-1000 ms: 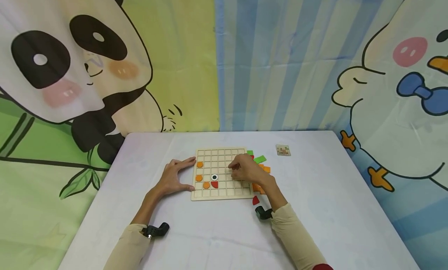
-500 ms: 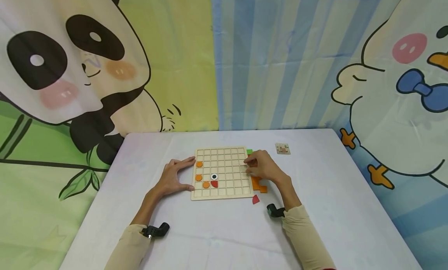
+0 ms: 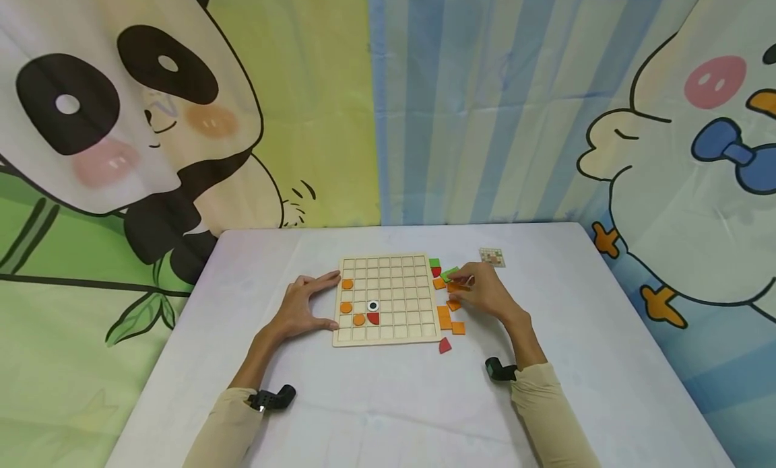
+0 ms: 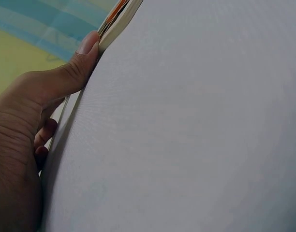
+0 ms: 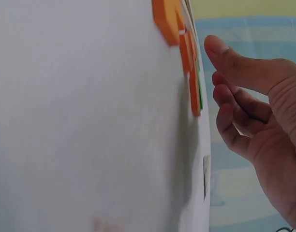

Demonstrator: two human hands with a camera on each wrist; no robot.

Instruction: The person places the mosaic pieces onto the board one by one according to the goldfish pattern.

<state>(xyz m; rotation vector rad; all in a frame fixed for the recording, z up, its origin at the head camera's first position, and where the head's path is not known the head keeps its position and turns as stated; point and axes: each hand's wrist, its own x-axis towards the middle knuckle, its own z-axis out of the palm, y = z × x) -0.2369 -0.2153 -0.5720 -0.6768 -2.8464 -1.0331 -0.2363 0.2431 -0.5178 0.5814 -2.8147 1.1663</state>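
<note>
My left hand point(image 3: 298, 308) is spread wide, thumb and fingers apart, their tips against the edge of a pale grid board point(image 3: 394, 286) that lies flat just to its right. Inside that edge, close to those fingers, sit orange discs point(image 3: 345, 308), two in the nearest column and a third one column over. A little farther right of my left hand is a black-and-white round piece point(image 3: 372, 306), with a red quarter-round point(image 3: 373, 318) in the cell on my side of it. My right hand point(image 3: 488, 291) is past the far side of the board, its fingers loosely bent and its thumb standing apart from them, over loose orange tiles point(image 3: 458, 328); I cannot tell whether the fingertips touch any. A tilted green tile point(image 3: 448, 275) lies just by my right index fingertip, and a second green piece point(image 3: 434, 262) and a red piece point(image 3: 436, 272) lie farther left, against the board. Nearer my body than the right hand, off the board's corner, is a red wedge point(image 3: 445, 345). Just beyond my right knuckles lies a small patterned card point(image 3: 492, 256). The white tabletop point(image 3: 388, 400) stretches below both hands, and dark wrist cameras point(image 3: 273, 397) sit at my cuffs.
</note>
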